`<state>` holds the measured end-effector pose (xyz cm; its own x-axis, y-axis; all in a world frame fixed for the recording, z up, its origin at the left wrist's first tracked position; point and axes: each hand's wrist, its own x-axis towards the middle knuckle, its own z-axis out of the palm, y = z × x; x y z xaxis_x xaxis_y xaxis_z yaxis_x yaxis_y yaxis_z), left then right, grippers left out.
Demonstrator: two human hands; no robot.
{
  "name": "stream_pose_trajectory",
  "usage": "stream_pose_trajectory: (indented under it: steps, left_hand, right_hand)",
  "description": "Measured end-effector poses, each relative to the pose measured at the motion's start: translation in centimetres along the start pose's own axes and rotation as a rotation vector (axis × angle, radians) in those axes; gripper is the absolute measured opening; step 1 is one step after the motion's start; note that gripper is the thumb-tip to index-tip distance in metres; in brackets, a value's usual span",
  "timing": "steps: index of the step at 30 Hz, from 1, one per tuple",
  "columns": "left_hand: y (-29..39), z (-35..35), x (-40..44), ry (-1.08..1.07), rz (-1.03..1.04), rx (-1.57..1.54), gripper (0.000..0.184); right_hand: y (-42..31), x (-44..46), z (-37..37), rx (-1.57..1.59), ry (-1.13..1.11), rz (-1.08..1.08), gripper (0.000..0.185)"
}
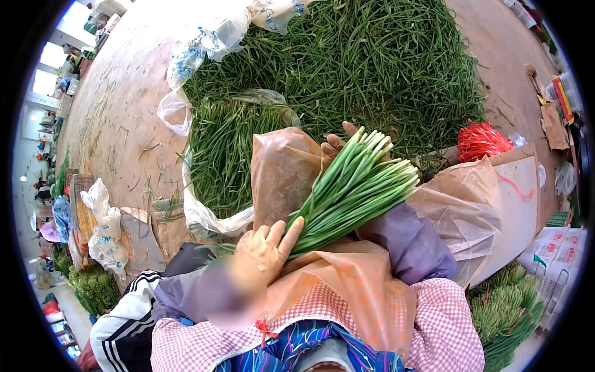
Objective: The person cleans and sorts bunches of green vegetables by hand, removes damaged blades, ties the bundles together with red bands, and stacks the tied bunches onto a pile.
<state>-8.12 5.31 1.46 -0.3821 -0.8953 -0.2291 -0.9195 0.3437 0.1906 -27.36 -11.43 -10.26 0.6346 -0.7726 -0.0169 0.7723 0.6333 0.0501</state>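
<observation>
A thick bunch of garlic chives (353, 192), green with pale stem ends pointing up and right, lies slanted over my lap. My left hand (264, 248), in a thin cream glove, is closed round its leafy lower end, the thumb along the stalks. Behind the stem ends my right hand (338, 144) supports the bunch; only its curled fingers show, and the palm is hidden. A brownish plastic sheet (285, 164) covers my knee beyond the bunch. An orange-tinted plastic apron (365, 273) covers my front.
Ahead, a large heap of loose garlic chives (365, 62) lies on the floor, partly edged by clear plastic (217, 37). Red plastic string (480, 141) is heaped at the right near a white board (524, 192). Tied bundles (505, 310) stand at lower right, with more bundles (93, 288) at left.
</observation>
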Motion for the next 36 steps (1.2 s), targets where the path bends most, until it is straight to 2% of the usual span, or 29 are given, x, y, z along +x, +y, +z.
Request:
stream_pose_trajectory:
  steps: [1, 2, 4, 5, 7, 9, 11, 13, 15, 17, 18, 19, 21, 23, 24, 27, 28, 31, 32, 33, 35, 36]
  left_hand:
    - [-0.1, -0.6, 0.0, -0.048, 0.050, -0.079, 0.070]
    - [-0.5, -1.6, 0.0, -0.097, 0.101, -0.159, 0.071]
    - [-2.4, -4.2, 0.4, -0.242, 0.202, -0.345, 0.074]
    - [-4.0, -5.4, 0.9, -0.259, 0.253, -0.565, 0.071]
    - [-4.8, -7.6, 1.5, 0.009, 0.083, -0.945, 0.070]
    - [-7.3, -7.3, 4.0, 0.239, 0.194, -0.961, 0.075]
    - [-6.2, -5.4, 8.2, 0.251, 0.144, -1.256, 0.086]
    - [-4.6, -1.9, 11.2, -0.047, 0.108, -1.546, 0.090]
    - [-1.5, -1.6, 12.2, -0.231, 0.106, -1.772, 0.088]
    - [-0.5, 1.5, 12.8, -0.447, 0.140, -1.847, 0.092]
    - [0.0, 1.8, 13.2, -0.476, 0.233, -1.889, 0.097]
    - [0.3, 1.4, 13.1, -0.483, 0.202, -1.920, 0.098]
    - [0.5, 0.3, 12.5, -0.489, 0.136, -1.980, 0.101]
    - [0.2, 0.7, 12.6, -0.511, 0.124, -1.965, 0.099]
    - [0.1, 0.6, 12.6, -0.516, 0.110, -1.960, 0.099]
    - [0.1, 1.0, 12.6, -0.532, 0.063, -1.930, 0.089]
    - [0.3, 1.1, 12.7, -0.544, 0.041, -1.912, 0.087]
    - [0.2, 0.9, 12.7, -0.575, 0.008, -1.921, 0.078]
    - [0.1, 0.9, 12.7, -0.578, 0.001, -1.938, 0.075]
    - [0.0, 1.0, 12.5, -0.578, -0.013, -1.959, 0.072]
    - [-0.2, 1.6, 12.1, -0.565, -0.040, -2.039, 0.065]
    - [-0.1, 1.5, 12.0, -0.558, -0.048, -2.077, 0.064]
  right_hand:
    - [0.0, -0.1, 0.5, -0.007, -0.039, 0.018, 0.076]
    - [0.1, -1.1, 1.3, 0.018, 0.052, 0.001, 0.076]
    - [-0.4, -1.0, 0.2, 0.086, -0.131, 0.099, 0.074]
    - [-0.3, -0.8, -0.1, 0.127, -0.230, 0.137, 0.075]
    - [-0.2, -0.8, -0.3, 0.053, -0.311, 0.130, 0.077]
    - [-0.4, -0.7, 0.1, -0.030, -0.367, 0.135, 0.079]
    - [-0.3, -0.7, 0.1, -0.054, -0.366, 0.142, 0.080]
    - [-0.3, -1.5, 2.0, -0.079, -0.337, 0.192, 0.081]
    - [-0.5, -2.4, 1.3, -0.037, -0.323, 0.169, 0.081]
    - [-0.7, -2.9, 2.3, -0.183, -0.181, 0.073, 0.080]
    - [-1.5, -3.0, 4.1, -0.280, -0.075, 0.093, 0.081]
    - [-2.3, -3.1, 3.6, -0.297, -0.077, 0.081, 0.080]
    - [-4.1, -4.5, 4.5, -0.323, 0.104, -0.010, 0.079]
    - [-7.1, -5.6, 4.2, -0.365, 0.183, -0.065, 0.081]
    - [-9.5, -6.5, 3.6, -0.461, 0.105, -0.023, 0.083]
    - [-11.4, -7.8, 5.4, -0.710, 0.271, -0.253, 0.086]
    - [-10.6, -7.6, 6.4, -0.878, 0.292, -0.223, 0.083]
    - [-6.5, -7.4, 5.9, -1.037, 0.223, 0.022, 0.090]
    - [-6.8, -7.1, 6.5, -1.130, 0.243, 0.007, 0.091]
    - [-7.6, -6.5, 6.9, -1.073, 0.278, -0.067, 0.084]
    - [-8.9, -6.6, 6.1, -0.759, 0.264, -0.277, 0.076]
    - [-9.5, -7.0, 5.9, -0.782, 0.321, -0.325, 0.074]
